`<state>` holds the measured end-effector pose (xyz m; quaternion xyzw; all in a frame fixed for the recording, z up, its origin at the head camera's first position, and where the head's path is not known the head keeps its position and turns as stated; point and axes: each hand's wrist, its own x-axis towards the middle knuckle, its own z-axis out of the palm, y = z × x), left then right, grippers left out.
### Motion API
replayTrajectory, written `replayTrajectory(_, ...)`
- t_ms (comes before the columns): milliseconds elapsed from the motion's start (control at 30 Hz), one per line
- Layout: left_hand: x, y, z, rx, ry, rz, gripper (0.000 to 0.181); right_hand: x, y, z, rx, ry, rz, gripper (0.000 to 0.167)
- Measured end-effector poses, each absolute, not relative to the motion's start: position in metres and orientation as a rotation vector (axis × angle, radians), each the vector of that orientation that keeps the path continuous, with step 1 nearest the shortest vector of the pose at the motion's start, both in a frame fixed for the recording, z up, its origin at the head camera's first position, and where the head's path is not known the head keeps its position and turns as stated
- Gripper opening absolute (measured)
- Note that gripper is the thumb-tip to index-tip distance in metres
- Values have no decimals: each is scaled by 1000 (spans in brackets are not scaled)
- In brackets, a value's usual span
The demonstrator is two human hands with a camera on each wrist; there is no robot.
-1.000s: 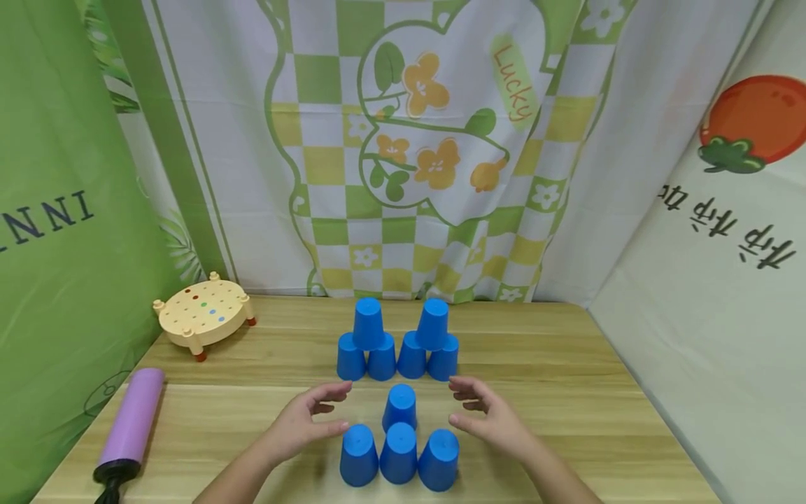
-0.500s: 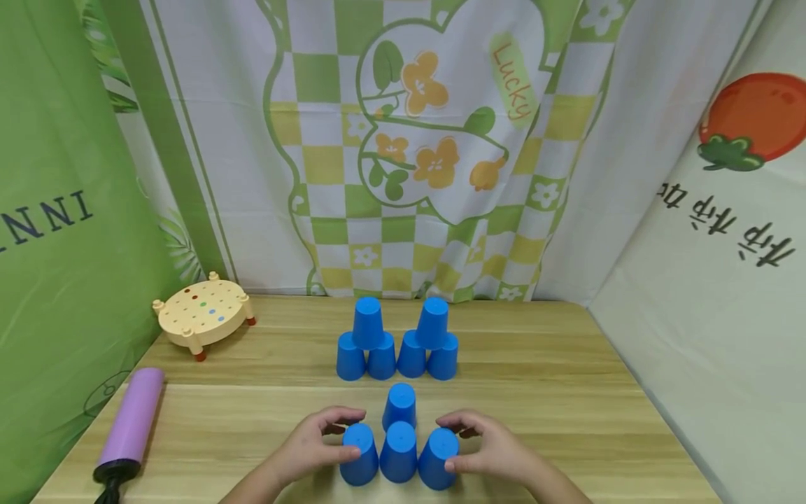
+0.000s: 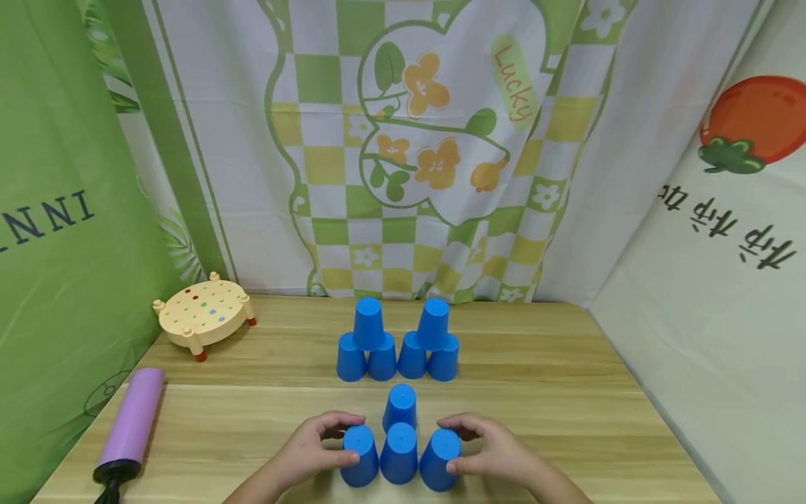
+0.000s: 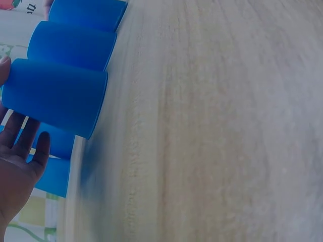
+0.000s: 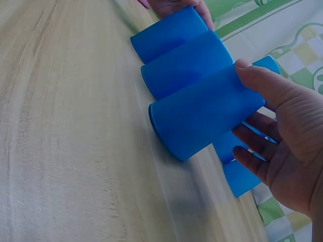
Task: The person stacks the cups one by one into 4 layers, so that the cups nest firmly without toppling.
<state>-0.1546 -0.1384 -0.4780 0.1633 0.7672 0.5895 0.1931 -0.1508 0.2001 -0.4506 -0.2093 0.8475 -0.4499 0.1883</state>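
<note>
Three blue cups stand upside down in a front row. My left hand grips the left cup, thumb on the near side and fingers behind; the left wrist view shows this cup between thumb and fingers. The middle cup touches neither hand. Around the right cup my right hand is curled, its thumb on the front; in the right wrist view the thumb lies on that cup near its narrow end. Another cup stands just behind the middle one.
Farther back, two small pyramids of blue cups, the left one and the right one, stand side by side. A purple pump lies at the table's left, with a round cream stool-like toy behind it. Curtains border the wooden table.
Both hands have come nearer and inward from beside the single rear cup, and have taken hold of the two outer front cups. The cups stand where they were.
</note>
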Motion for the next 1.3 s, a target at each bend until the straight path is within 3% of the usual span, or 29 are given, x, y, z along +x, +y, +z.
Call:
replayTrajectory(267, -154, -138, -479, 431, 2145, 1667, 51, -155, 208, -434, -603, 2556, -1273, 53)
replayTrajectory(667, -155, -138, -481, 407, 2166, 1667, 52, -185, 213, -371, -695, 2730, -1356, 48)
replayTrajectory(1300, -154, -137, -484, 404, 2129, 1687, 53, -245, 171, -319, -687, 2763, -1345, 53)
